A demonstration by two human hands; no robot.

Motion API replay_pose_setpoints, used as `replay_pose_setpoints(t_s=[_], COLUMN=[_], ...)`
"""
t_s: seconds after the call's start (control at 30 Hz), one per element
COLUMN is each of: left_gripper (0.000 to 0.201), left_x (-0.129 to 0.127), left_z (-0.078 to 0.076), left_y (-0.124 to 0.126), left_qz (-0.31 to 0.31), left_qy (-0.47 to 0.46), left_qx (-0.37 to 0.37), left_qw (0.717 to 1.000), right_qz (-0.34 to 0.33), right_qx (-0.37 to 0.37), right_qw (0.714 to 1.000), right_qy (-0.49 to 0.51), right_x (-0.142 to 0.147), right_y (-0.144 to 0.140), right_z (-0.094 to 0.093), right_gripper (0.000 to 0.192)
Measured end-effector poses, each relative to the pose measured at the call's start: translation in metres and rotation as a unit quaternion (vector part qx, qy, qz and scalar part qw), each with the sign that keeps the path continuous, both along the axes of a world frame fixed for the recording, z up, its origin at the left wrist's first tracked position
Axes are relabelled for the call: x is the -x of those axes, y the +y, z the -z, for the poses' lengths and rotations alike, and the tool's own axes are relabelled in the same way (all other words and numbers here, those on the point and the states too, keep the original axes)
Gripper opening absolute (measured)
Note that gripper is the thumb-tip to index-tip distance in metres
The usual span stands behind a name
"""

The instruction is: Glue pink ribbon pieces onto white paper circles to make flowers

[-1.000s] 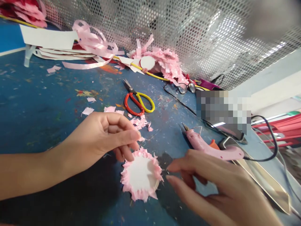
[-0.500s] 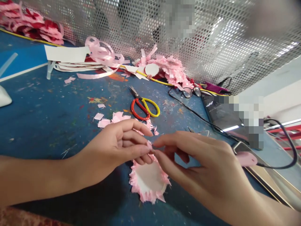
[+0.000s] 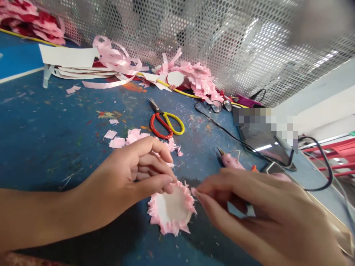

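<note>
My right hand (image 3: pixel 257 207) pinches a small pink ribbon piece (image 3: pixel 193 191) between thumb and index finger. Close by on its left, my left hand (image 3: pixel 146 166) is loosely curled, its index finger apart from the thumb, and no object shows in it. Beneath the hands lies a white disc (image 3: pixel 177 207) on the table, ringed by a ruffled fringe of pink pieces (image 3: pixel 172 227). The left fingers hide part of its upper edge. Loose pink squares (image 3: pixel 134 136) are spread just beyond the left hand, partly covered by it.
Scissors (image 3: pixel 163 123) with red and yellow handles lie ahead. A pink hot glue gun (image 3: pixel 232 161) is partly behind my right hand. Pink ribbon (image 3: pixel 116 55), white card (image 3: pixel 68 55), glasses (image 3: pixel 217 106) and a dark tablet-like device (image 3: pixel 263 136) line the back and right, before a perforated metal screen (image 3: pixel 166 26).
My hands have parted; the right hand has moved right and down with the pink ribbon piece, which was between both hands' fingertips before. The glue gun is now more visible. The view has shifted slightly.
</note>
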State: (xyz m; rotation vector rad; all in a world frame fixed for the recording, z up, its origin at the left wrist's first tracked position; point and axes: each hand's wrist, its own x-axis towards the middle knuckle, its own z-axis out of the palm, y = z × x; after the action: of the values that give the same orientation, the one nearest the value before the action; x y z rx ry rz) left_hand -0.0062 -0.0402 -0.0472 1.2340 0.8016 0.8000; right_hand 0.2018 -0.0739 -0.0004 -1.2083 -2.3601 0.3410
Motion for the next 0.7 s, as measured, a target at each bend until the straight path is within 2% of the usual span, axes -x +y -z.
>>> replay_pose_setpoints(t_s=[0.17,0.33,0.47,0.57,0.7], left_gripper=[0.012,0.011,0.011,0.006,0.005], left_x=[-0.002,-0.003,0.003,0.007,0.01], left_z=[0.0,0.0,-0.002,-0.003,-0.002], left_y=[0.009,0.016,0.025,0.035,0.041], left_qz=[-0.042,-0.072,-0.091,-0.114,-0.101], left_qy=[0.016,0.037,0.057,0.098,0.174], left_qx=[-0.009,-0.009,-0.052,-0.116,-0.195], left_qw=[0.999,0.997,0.993,0.982,0.96], right_qz=[-0.03,-0.014,-0.014,-0.023,0.005], right_qx=[-0.017,0.004,0.019,0.03,0.001], right_qw=[0.996,0.991,0.987,0.988,0.989], right_qy=[-0.078,-0.132,-0.161,-0.152,-0.148], right_x=[-0.015,-0.013,-0.01,-0.009,-0.002], right_y=[-0.017,-0.02,-0.017,-0.009,0.014], right_z=[0.02,0.03,0.023,0.012,0.0], right_gripper=[0.021,0.025,0.023,0.016,0.01])
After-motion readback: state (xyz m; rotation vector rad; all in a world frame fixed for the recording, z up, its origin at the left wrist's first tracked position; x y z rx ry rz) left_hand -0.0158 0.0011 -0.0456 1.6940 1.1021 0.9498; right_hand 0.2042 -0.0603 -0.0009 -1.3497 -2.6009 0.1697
